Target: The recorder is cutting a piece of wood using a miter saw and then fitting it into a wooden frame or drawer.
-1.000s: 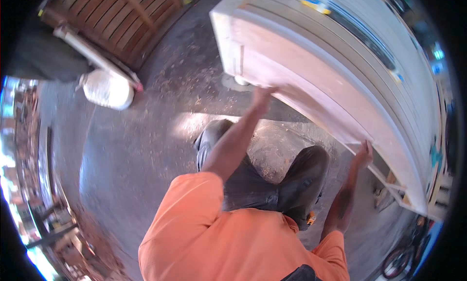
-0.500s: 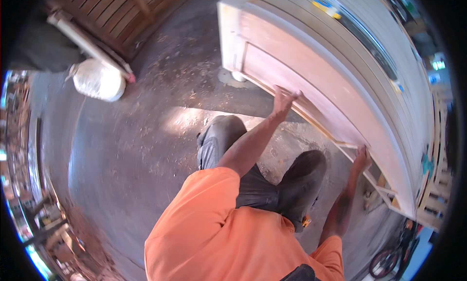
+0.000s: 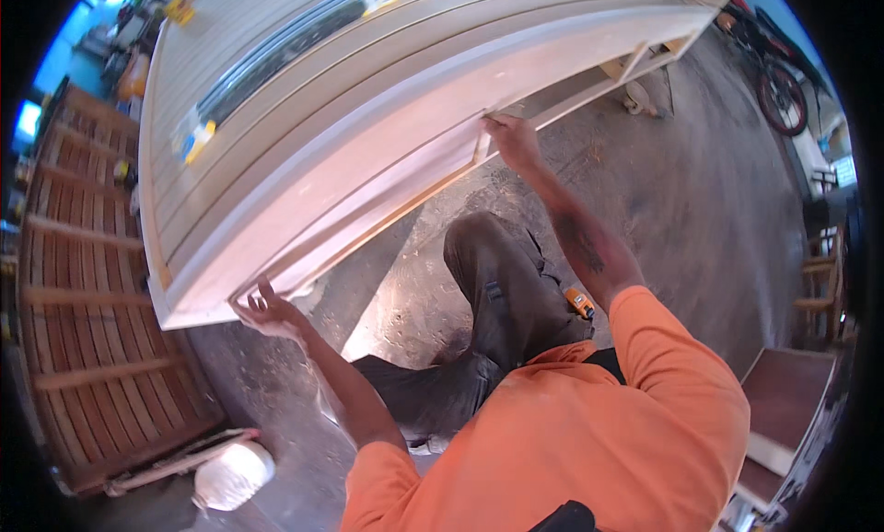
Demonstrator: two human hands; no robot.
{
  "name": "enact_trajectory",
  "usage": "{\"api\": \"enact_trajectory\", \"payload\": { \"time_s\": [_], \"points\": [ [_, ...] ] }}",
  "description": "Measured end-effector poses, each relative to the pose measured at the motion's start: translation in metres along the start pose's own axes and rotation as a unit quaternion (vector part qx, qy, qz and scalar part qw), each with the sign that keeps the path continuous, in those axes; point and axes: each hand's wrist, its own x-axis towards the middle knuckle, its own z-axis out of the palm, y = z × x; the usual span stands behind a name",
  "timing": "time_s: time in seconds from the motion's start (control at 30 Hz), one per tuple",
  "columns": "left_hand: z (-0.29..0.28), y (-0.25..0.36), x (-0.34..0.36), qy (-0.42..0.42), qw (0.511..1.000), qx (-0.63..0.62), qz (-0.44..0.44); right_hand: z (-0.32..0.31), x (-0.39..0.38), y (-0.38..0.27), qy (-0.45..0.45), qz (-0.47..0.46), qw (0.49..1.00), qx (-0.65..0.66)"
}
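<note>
Before me stands a large pale wooden furniture piece (image 3: 396, 150) with a slatted top. A long, pinkish-pale panel (image 3: 396, 193) sits along the opening in its front, above a thin wooden lower rail (image 3: 387, 226). At the panel's left end, my left hand (image 3: 269, 315) touches the edge with its fingers apart. My right hand (image 3: 513, 140) has its fingers curled round the panel's right end, near the upper edge of the opening. The fingertips of the right hand are partly hidden. I am low to the floor, knees bent beneath the panel.
Long plastic-wrapped strips (image 3: 285, 58) lie on the slatted top. To the left stands a slatted brown wooden panel (image 3: 97, 302), with a white bulky container (image 3: 234, 475) near its foot. A motorcycle (image 3: 781, 95) is at the far right. An orange tape measure (image 3: 580, 302) hangs at my waist.
My view has swung round, so the furniture now spans the upper left. My left hand has moved from the panel's lower middle to its left end; my right hand stays at the right end.
</note>
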Motion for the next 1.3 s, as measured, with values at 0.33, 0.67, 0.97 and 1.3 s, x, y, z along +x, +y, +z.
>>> {"api": "enact_trajectory", "payload": {
  "time_s": [0.33,0.67,0.97,1.3],
  "points": [
    [0.013,-0.045,0.028,0.043,0.995,0.021,0.082,0.014,0.005,0.012,0.096,-0.096,0.990,0.041],
    [0.008,0.002,0.012,-0.016,0.998,-0.013,0.067,0.031,0.004,0.027,0.153,-0.094,0.953,0.245],
    [0.001,-0.020,0.031,-0.059,0.940,-0.327,-0.083,0.010,0.002,0.048,0.195,-0.011,0.971,0.138],
    [0.012,-0.021,-0.007,-0.056,0.998,0.012,-0.032,0.002,-0.010,0.030,0.172,-0.022,0.978,0.116]
  ]
}}
